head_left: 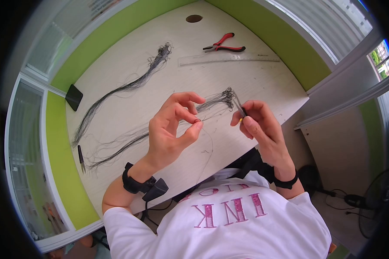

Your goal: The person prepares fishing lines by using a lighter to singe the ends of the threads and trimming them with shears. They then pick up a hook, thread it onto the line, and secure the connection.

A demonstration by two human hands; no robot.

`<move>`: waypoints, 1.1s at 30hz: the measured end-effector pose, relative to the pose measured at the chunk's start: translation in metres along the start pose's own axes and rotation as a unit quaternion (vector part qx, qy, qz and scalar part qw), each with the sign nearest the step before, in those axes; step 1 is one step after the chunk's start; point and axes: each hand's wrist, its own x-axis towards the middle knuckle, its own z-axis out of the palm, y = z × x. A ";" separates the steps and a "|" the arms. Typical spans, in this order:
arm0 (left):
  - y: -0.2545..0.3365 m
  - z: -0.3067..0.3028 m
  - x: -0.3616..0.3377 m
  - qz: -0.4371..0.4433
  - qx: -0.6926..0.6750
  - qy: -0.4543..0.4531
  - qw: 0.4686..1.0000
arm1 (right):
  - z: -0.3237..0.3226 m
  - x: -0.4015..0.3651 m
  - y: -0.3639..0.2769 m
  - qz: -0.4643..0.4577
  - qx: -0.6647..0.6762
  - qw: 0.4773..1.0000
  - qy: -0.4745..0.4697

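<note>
While the left hand [173, 129] pinches a small dark ring [198, 121] and the right hand [257, 123] grips a thin hook tool [239, 105] above the counter [263, 84], risk noted: loosened pinch likely drops the ring; the hook may snag the hair bundle [218, 99] alongside.

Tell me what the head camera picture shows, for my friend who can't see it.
The left hand pinches a thin dark strand in its fingers while the right hand holds a slim tool beside a bundle of dark strands, over a pale table. Red pliers, a clear ruler and a longer bundle lie farther back.
</note>
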 end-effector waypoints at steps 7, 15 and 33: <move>0.002 -0.002 -0.002 0.044 -0.026 0.002 0.999 | 0.033 -0.005 0.008 0.047 0.076 0.993 -0.080; 0.005 0.000 -0.002 0.033 -0.038 -0.001 0.999 | 0.034 -0.005 0.009 0.096 0.034 0.993 -0.062; 0.004 0.001 -0.004 -0.017 -0.081 -0.012 0.997 | 0.037 -0.003 0.008 0.109 0.071 0.989 -0.064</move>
